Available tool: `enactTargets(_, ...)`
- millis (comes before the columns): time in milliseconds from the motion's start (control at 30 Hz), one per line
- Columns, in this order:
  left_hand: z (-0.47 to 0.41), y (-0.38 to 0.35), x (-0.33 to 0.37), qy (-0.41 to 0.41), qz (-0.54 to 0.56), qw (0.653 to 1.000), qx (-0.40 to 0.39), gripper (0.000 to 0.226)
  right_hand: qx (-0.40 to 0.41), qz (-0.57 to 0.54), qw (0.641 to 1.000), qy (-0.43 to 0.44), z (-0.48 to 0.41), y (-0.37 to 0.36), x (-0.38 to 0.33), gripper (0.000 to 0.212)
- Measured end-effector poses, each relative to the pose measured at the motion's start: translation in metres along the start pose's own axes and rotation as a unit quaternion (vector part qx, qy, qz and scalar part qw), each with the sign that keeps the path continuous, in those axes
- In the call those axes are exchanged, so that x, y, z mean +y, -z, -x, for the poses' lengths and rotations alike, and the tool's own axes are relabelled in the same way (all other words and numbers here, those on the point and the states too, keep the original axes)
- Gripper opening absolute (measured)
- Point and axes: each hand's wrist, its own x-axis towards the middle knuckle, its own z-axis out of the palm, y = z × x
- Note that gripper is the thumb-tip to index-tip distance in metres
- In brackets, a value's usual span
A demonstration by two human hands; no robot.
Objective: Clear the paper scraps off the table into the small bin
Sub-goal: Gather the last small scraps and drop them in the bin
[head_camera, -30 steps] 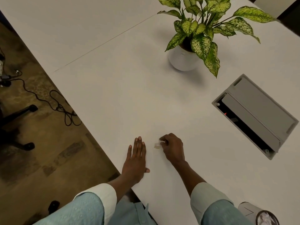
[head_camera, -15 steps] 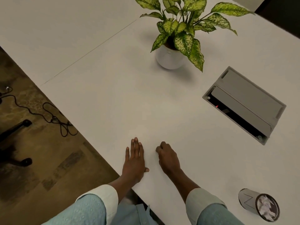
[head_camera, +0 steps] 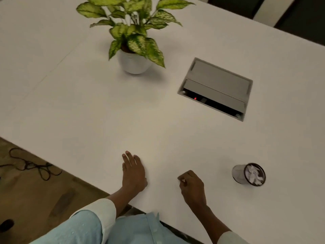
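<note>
My right hand (head_camera: 192, 186) is curled into a loose fist above the white table (head_camera: 88, 106), pinching a small pale paper scrap (head_camera: 183, 180) that peeks out between thumb and fingers. My left hand (head_camera: 133, 170) lies flat on the table near its front edge, fingers together, nothing in it. The small bin (head_camera: 248, 175), a grey mesh cup with a dark rim, stands to the right of my right hand with white crumpled paper inside.
A potted plant (head_camera: 134, 62) with green mottled leaves stands at the back. A grey cable box (head_camera: 216, 87) is set into the table, its flap open. Dark cables (head_camera: 33, 166) lie on the floor to the left.
My right hand closed on the scrap, lifted from beside my left hand and moved right toward the bin. My left hand stayed flat. The view swung right, showing the whole bin.
</note>
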Motion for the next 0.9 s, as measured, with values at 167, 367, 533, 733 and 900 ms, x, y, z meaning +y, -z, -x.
enactTargets(167,-0.001,-0.003,0.067,-0.141,-0.048,0.988,-0.033,0.108,0.105,-0.041,0.992,-0.064,0.03,0.043,0.025,0.024)
enactTargets(367,0.001,-0.013,0.152,-0.27,-0.134,0.952,-0.057,0.108,0.258,-0.094,0.954,-0.119,0.042,0.115,0.066,0.027)
enactTargets(533,0.002,-0.02,0.181,-0.267,-0.191,0.941,-0.079,0.138,0.349,-0.06,0.925,-0.141,0.036,0.169,0.105,0.022)
enactTargets(733,0.002,-0.025,0.184,-0.25,-0.2,0.944,-0.078,0.144,0.355,-0.06,0.921,-0.15,0.017,0.197,0.135,0.021)
enactTargets(900,0.0,-0.026,0.182,-0.247,-0.202,0.944,-0.076,0.145,0.267,-0.031,0.95,-0.156,0.006,0.192,0.151,0.022)
